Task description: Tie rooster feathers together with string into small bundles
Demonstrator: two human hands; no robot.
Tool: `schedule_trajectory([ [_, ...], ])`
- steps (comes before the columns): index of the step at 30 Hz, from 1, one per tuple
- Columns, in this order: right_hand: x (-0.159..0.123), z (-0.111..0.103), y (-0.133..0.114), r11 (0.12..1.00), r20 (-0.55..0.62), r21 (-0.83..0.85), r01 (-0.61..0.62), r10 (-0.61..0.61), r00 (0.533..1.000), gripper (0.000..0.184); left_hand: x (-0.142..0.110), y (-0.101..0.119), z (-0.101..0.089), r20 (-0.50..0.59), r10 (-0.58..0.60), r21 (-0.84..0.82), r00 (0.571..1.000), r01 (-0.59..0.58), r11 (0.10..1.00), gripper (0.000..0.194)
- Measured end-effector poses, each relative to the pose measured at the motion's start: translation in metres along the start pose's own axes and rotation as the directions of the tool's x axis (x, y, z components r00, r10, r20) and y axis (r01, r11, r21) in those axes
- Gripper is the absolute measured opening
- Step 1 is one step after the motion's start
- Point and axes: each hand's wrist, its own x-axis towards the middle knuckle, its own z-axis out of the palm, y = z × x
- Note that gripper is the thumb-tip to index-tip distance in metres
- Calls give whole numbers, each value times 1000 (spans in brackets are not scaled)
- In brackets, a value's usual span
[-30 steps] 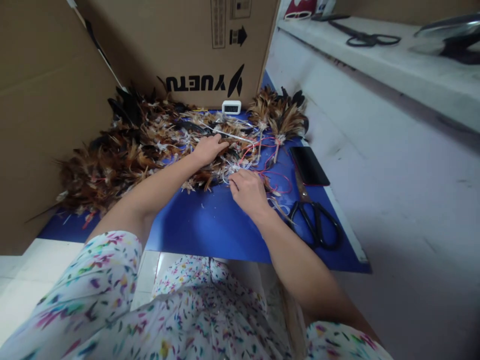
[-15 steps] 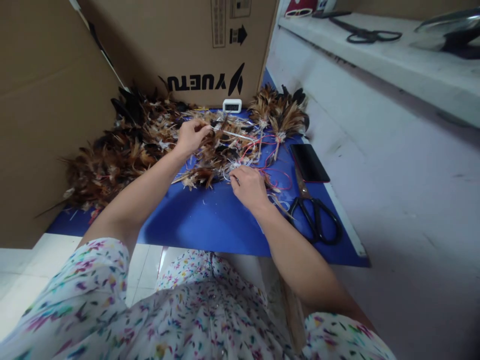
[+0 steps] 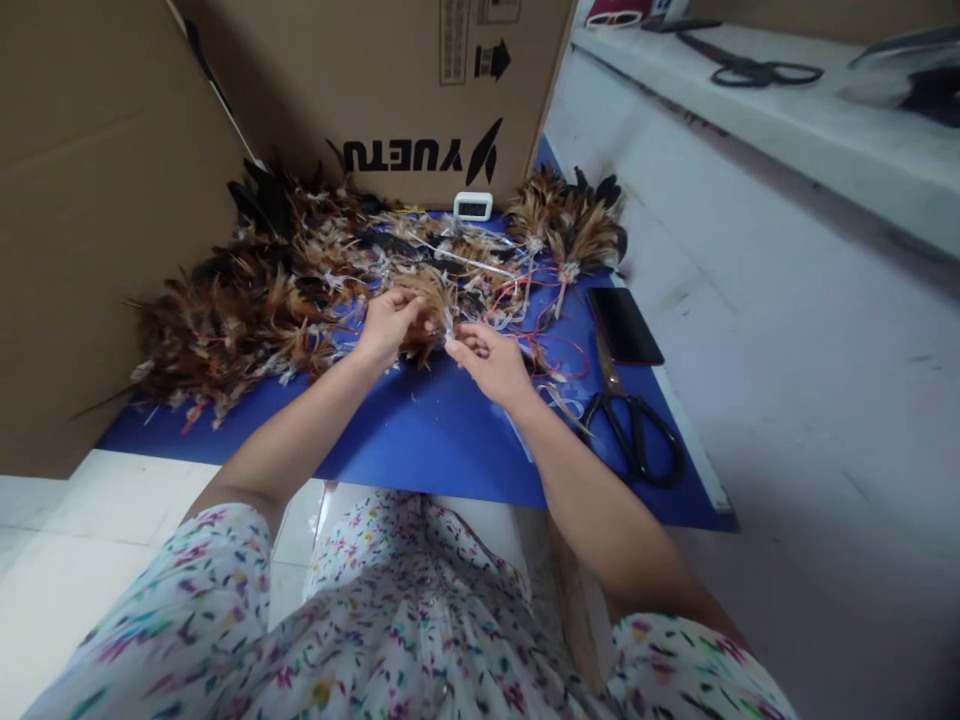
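Feather bundle [image 3: 429, 292] partly hidden behind left hand [image 3: 388, 325]; cardboard box [image 3: 360, 80] cut off at top; clock [image 3: 473, 207] display unreadable.

Dim, cool indoor light, strongest on the pale floor tiles [image 3: 97, 570] at lower left, falling off into heavy shade down the wall [image 3: 810, 430] at lower right; cardboard box [image 3: 82, 230] murky at upper left. Fine detail soft throughout, feathers [image 3: 429, 288] at centre partly smudged together. Wide-angle stretch toward the edges, shelf [image 3: 855, 125] at upper right slanting and blurred.
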Motion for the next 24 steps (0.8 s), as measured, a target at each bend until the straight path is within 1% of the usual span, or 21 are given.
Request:
schedule_trajectory([
  [2, -1, 1, 0, 996, 50, 71, -57, 53, 997, 28, -4, -2, 2, 3, 12, 5, 1000, -12, 1000, 14],
  [4, -1, 1, -2, 993, 63, 81, -86, 81, 995, 23, -5, -4, 2, 15, 27, 12, 1000, -27, 1000, 17],
  [8, -2, 1, -7, 987, 33, 86, -139, 137, 990, 17, -6, -6, -2, 32, 1, -5, 1000, -1, 1000, 21],
  [11, -2, 0, -10, 969, -1, 150, -194, 196, 981, 15, -7, -6, -6, 59, -24, -32, 998, 25, 999, 20],
  [15, -1, -2, -12, 934, -44, 246, -260, 278, 959, 11, -12, -3, -7, 57, -66, -35, 996, 68, 997, 22],
  [16, -1, -3, -12, 927, -42, 262, -269, 289, 956, 11, -13, -3, -6, 81, -78, -20, 994, 80, 997, 22],
  [18, -1, -3, -13, 921, -13, 273, -278, 293, 956, 12, -18, -3, -4, 173, -91, 35, 981, 86, 996, 19],
  [21, -2, -2, -16, 934, 43, 244, -259, 257, 966, 16, -26, -7, 0, 321, -74, 146, 944, 28, 989, 32],
  [22, -3, -2, -16, 941, 53, 233, -246, 240, 969, 16, -28, -8, 1, 346, -57, 175, 936, -5, 985, 35],
  [24, -4, -1, -16, 950, 63, 218, -223, 215, 975, 16, -31, -10, 3, 361, -20, 215, 932, -63, 975, 36],
])
